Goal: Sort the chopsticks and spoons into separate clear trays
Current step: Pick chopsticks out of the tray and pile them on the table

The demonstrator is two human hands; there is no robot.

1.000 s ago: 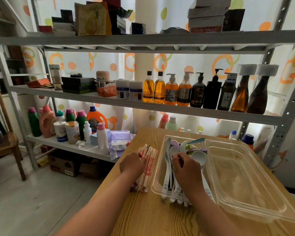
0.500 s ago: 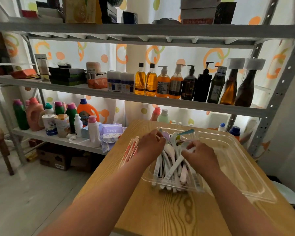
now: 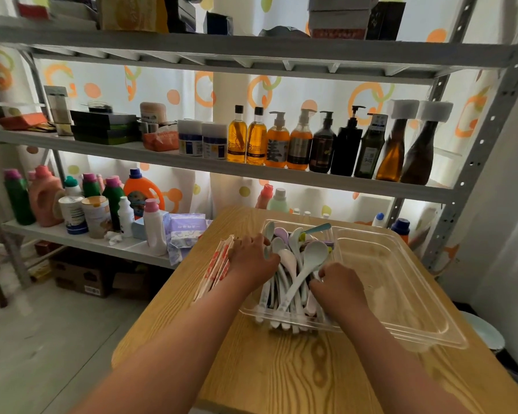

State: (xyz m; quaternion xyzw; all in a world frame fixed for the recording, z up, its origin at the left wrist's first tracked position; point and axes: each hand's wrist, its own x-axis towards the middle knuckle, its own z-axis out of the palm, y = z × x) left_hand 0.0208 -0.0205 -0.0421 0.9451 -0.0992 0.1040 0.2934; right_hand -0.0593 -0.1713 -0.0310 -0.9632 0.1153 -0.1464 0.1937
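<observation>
Two clear plastic trays sit side by side on the wooden table. The left tray (image 3: 253, 312) holds a heap of several pastel spoons (image 3: 293, 265). The right tray (image 3: 401, 282) has nothing in it. A bundle of paper-wrapped chopsticks (image 3: 214, 271) lies on the table left of the left tray. My left hand (image 3: 251, 258) rests over the left side of the spoon heap, fingers curled on the spoons. My right hand (image 3: 338, 283) is closed on spoon handles at the heap's right side.
The table (image 3: 281, 369) stands against a grey metal shelf rack (image 3: 221, 171) with pump bottles, detergent bottles and boxes. The table's left edge drops to a grey floor with cardboard boxes (image 3: 81, 277) under the rack. A white wall is close on the right.
My left hand left the chopstick bundle and moved right onto the spoons. My right hand slid to the heap's right side. The camera shifted closer and rightward.
</observation>
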